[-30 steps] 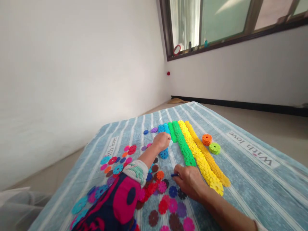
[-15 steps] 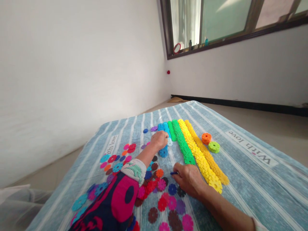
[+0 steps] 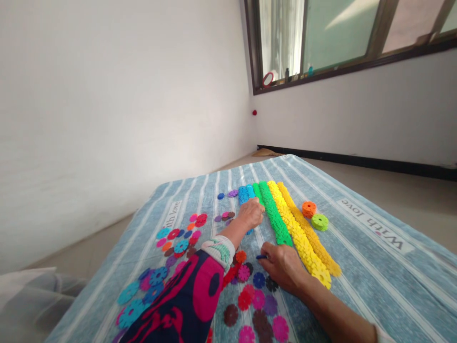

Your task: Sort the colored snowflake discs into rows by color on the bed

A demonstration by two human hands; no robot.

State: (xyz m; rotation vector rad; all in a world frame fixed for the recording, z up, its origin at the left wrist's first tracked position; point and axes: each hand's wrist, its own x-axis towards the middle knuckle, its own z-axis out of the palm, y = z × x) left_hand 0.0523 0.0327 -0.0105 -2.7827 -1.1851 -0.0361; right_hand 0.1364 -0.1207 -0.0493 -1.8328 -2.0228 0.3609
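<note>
My left hand is closed over the lower part of the blue row and beside the short green row; what its fingers hold is hidden. My right hand is pinched on a dark blue disc, seen edge-on, below the end of the long green row. Right of that lie a yellow row and an orange-yellow row of overlapping discs. Loose discs in pink, red, brown and purple, such as a brown one, lie around and below my hands.
An orange stack and a lime stack stand right of the rows. A purple pile and a blue disc lie at the far left. Striped cloth covers the surface, with walls beyond.
My left hand has moved right, from over the blue row toward the green rows. My right hand still pinches the dark blue disc. The view has shifted slightly.
</note>
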